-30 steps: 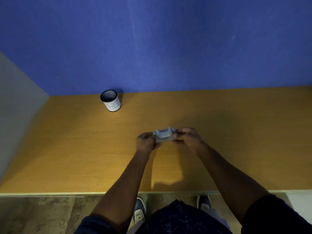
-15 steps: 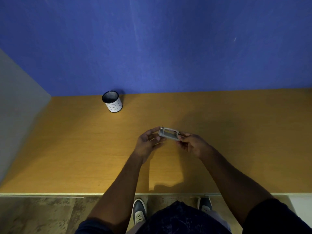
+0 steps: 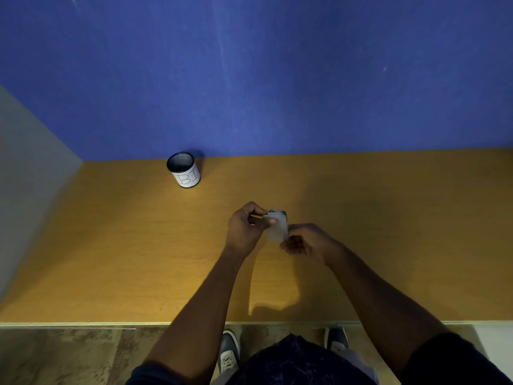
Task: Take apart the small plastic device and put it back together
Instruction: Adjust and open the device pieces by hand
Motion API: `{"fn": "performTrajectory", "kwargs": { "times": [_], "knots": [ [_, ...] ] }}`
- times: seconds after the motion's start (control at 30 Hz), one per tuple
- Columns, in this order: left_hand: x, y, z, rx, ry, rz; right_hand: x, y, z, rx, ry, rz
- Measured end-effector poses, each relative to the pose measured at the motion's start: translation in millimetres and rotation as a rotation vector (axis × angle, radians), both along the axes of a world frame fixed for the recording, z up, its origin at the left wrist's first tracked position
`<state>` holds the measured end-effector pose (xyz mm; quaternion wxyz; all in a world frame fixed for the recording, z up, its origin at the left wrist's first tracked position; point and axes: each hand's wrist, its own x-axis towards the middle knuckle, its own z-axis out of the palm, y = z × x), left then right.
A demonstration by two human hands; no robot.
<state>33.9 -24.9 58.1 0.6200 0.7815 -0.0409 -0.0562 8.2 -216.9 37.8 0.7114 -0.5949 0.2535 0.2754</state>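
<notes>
A small grey plastic device (image 3: pixel 276 227) is held above the middle of the wooden table (image 3: pixel 111 245), turned roughly on end and blurred. My left hand (image 3: pixel 245 229) pinches its upper left edge with thumb and fingers. My right hand (image 3: pixel 308 241) grips its lower right end from below. Small metal bits stick out at the device's top end; its inner details are too blurred to tell.
A black mesh cup (image 3: pixel 183 170) with a white label stands at the back left, near the blue wall (image 3: pixel 249 79). A grey side panel (image 3: pixel 25 168) borders the table's left. The table's front edge (image 3: pixel 83 324) runs above the floor and my shoes.
The device has been turned from lying sideways between both hands to nearly on end. My left hand rose to its top edge, and my right hand dropped below it.
</notes>
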Motion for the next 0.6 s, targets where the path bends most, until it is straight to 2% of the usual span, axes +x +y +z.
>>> {"fn": "performTrajectory", "kwargs": {
  "times": [0.1,0.17,0.27,0.33,0.47,0.6],
  "knots": [
    [0.3,-0.8,0.9,0.108,-0.067,-0.016,0.9,4.0,4.8,-0.263,-0.146,0.105],
    [-2.3,-1.6,2.0,0.149,-0.096,-0.030,2.1,7.4,7.1,-0.406,-0.300,0.059],
    [-7.3,-1.6,0.7,0.186,-0.097,-0.007,2.0,12.3,12.0,-0.430,-0.571,-0.103],
    [-9.1,-1.5,-0.3,0.190,-0.079,0.020,0.4,14.1,14.2,-0.372,-0.678,-0.104],
    [-10.5,-1.2,0.0,0.154,-0.050,0.059,-1.3,14.5,11.8,-0.402,-0.716,-0.034],
    [-12.8,-2.8,-2.4,0.214,-0.058,0.061,0.8,16.8,11.1,-0.479,-0.696,0.004]
  ]
}}
